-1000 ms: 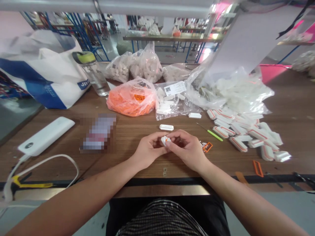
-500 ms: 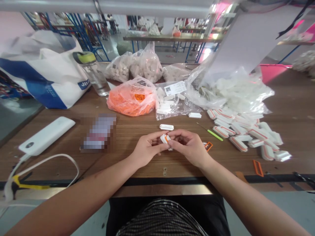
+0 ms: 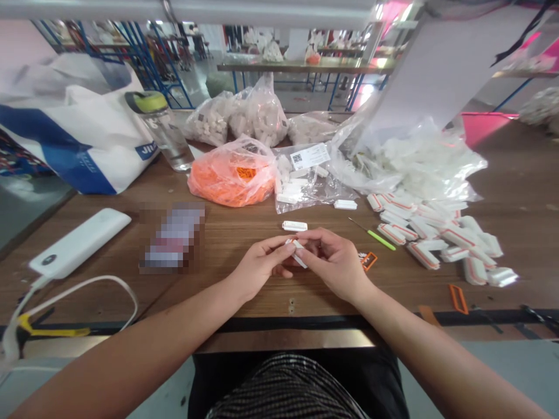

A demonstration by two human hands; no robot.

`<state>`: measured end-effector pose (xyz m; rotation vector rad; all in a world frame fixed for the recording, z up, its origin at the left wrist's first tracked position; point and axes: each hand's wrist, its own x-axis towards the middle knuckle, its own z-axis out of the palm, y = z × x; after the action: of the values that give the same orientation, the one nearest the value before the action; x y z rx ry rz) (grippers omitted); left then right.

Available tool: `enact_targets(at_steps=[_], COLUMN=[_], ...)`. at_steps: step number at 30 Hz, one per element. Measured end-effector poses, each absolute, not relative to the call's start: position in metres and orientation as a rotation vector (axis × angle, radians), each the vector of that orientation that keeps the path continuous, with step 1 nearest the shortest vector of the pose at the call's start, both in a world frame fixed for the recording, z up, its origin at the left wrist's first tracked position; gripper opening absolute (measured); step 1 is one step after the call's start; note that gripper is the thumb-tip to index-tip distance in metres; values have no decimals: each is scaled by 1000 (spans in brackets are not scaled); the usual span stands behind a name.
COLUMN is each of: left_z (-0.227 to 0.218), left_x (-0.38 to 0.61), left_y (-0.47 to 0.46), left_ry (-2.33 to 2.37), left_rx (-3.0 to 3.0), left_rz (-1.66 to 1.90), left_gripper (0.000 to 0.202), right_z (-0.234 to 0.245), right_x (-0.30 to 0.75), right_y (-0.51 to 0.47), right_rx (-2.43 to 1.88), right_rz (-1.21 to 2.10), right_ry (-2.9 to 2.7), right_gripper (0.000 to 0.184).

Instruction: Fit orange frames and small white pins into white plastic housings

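Both of my hands close around one small white plastic piece point(image 3: 299, 258) with a bit of orange at its upper end. My left hand point(image 3: 261, 265) pinches it from the left, thumb on top. From the other side, my right hand point(image 3: 336, 262) grips it with thumb and fingers, which partly cover it. Just beyond my fingertips lies a similar white piece point(image 3: 294, 226), and another white piece point(image 3: 346, 204) sits farther back. Orange frames point(image 3: 369, 261) rest beside my right hand, with a green-handled pick point(image 3: 381, 240) behind them.
A pile of white pieces with orange strips point(image 3: 430, 230) lies at right. Behind are a bag of orange parts point(image 3: 233, 171) and several bags of white parts point(image 3: 262, 116). A power bank point(image 3: 81, 241), a blurred-out object point(image 3: 174, 235) and a bottle point(image 3: 163, 134) stand left.
The white piece has been turned between my fingers, so its orange strip shows less and a plain white side faces up. My left thumb has shifted up onto it.
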<state>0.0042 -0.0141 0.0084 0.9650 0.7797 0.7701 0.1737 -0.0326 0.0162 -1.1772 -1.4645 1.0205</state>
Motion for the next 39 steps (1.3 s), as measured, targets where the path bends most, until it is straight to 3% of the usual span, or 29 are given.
enact_targets(at_steps=[11,21,33,39], left_z=[12,12,12,12], left_x=[1,0,-1,-2], left_y=[-9,-9,-8,-8], left_ry=[829,837,814,832], left_rx=[781,840,832,906], left_rz=[867,878,858,849], left_gripper=[31,33,34,35], right_z=[20,22,21,20], right_x=[178,183,187,186], right_y=[-36,-36,-35,-38], right_rx=[-1014,-1104,-1081,-1020], right_rz=[774,818,834,609], right_ry=[-1696,-1771,-1797,-1916], right_gripper=[15,4,7,2])
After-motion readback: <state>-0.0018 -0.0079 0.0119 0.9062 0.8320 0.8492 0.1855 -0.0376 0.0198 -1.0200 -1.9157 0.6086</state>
